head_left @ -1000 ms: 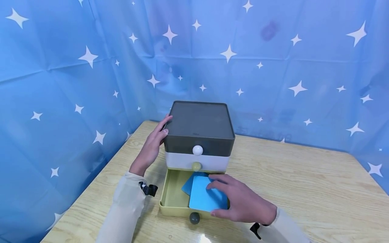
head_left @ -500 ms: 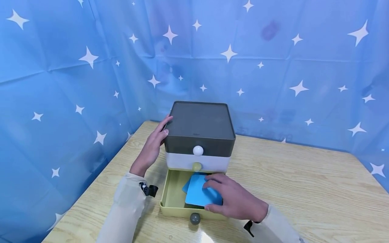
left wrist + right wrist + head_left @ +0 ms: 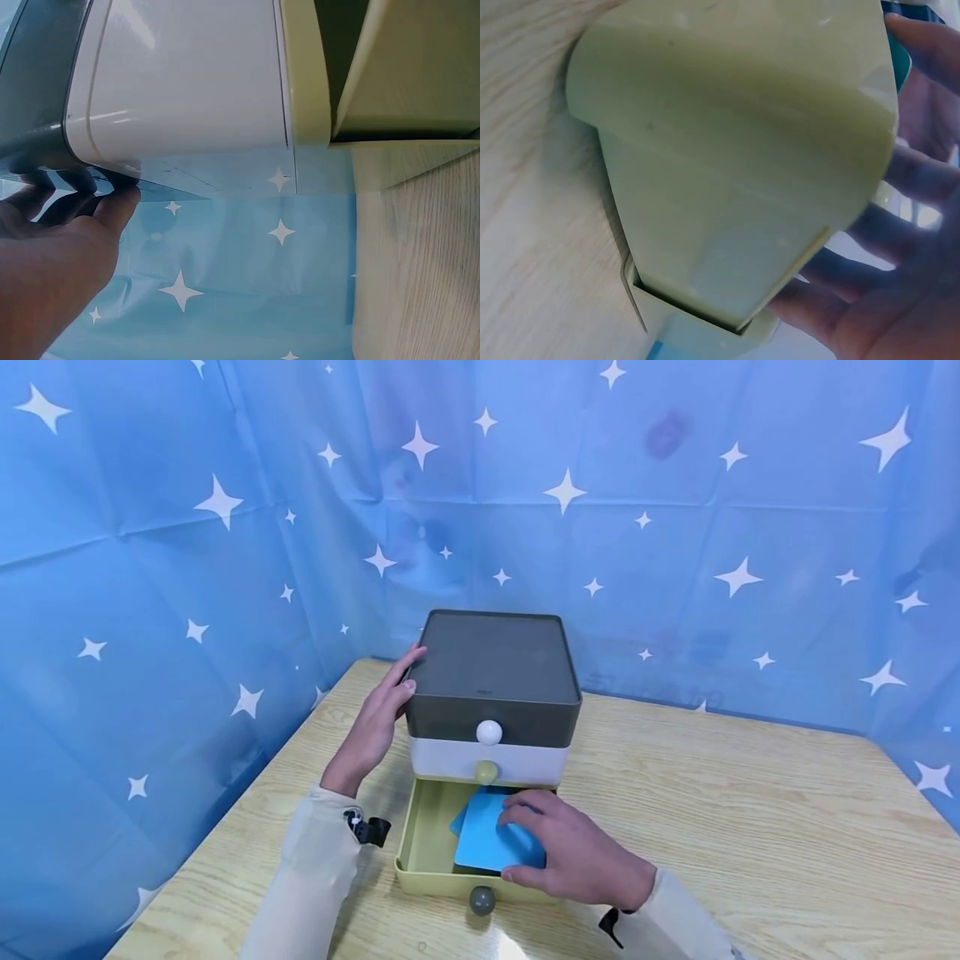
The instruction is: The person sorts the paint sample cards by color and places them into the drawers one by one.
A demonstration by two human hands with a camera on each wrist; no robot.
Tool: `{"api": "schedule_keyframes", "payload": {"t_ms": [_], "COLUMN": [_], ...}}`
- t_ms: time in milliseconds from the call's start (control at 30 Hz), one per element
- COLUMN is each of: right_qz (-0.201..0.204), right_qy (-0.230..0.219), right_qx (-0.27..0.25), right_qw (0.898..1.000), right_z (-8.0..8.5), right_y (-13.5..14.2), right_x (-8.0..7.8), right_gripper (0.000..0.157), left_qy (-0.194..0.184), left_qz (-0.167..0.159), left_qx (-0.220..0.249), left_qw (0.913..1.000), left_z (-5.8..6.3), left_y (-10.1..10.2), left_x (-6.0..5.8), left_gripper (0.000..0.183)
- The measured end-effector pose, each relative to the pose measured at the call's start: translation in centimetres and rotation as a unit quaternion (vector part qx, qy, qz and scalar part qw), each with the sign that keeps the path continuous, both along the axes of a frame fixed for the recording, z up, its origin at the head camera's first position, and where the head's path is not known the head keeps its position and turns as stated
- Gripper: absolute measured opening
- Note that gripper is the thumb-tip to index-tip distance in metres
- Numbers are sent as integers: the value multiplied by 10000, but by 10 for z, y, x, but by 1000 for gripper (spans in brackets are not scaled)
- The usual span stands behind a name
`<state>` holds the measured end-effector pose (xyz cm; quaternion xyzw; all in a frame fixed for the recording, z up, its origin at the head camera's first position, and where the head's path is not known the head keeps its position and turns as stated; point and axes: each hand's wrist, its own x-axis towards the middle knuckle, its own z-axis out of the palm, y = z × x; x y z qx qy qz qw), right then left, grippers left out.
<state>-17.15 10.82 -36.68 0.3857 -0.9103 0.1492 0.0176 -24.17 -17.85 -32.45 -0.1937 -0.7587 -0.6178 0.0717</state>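
In the head view a small stacked drawer unit [image 3: 495, 660] stands on the table, dark grey on top with a white tier below. Its bottom yellow-green drawer [image 3: 429, 885] is pulled out. My left hand [image 3: 375, 718] rests against the unit's upper left side, fingers extended; the left wrist view shows its fingertips touching the grey tier. With bent fingers and thumb, my right hand [image 3: 577, 852] holds a flat blue square [image 3: 483, 835] over the drawer. Another blue piece [image 3: 457, 822] lies partly under it. The right wrist view shows the hand beside the drawer's side wall [image 3: 735, 172].
A dark grey knob [image 3: 482, 901] sticks out from the drawer front. White [image 3: 489, 732] and yellow-green [image 3: 486, 772] knobs sit on the tiers above. Wooden tabletop [image 3: 720, 802] extends to the right. Behind hangs a blue curtain [image 3: 637, 568] with white stars.
My right hand has moved left and slightly down with the blue square, which now sits further inside the drawer. The left hand has stayed against the unit.
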Motion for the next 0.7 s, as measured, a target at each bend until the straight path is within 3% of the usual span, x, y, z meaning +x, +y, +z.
{"api": "schedule_keyframes", "payload": {"t_ms": [500, 700], "right_qz": [-207, -222], "right_qy": [-129, -16], "right_qx": [-239, -364], "right_qw": [9994, 9991], "right_z": [-3, -6], "right_y": [-5, -6], "right_x": [-1, 0], "right_gripper": [48, 59], "left_qy": [42, -3], "left_qz": [-12, -10], "left_qx": [-17, 19], "left_qw": [10000, 10000], "left_z": [0, 1], "left_y": [0, 1], "left_x": [0, 1], "left_gripper": [51, 51]}}
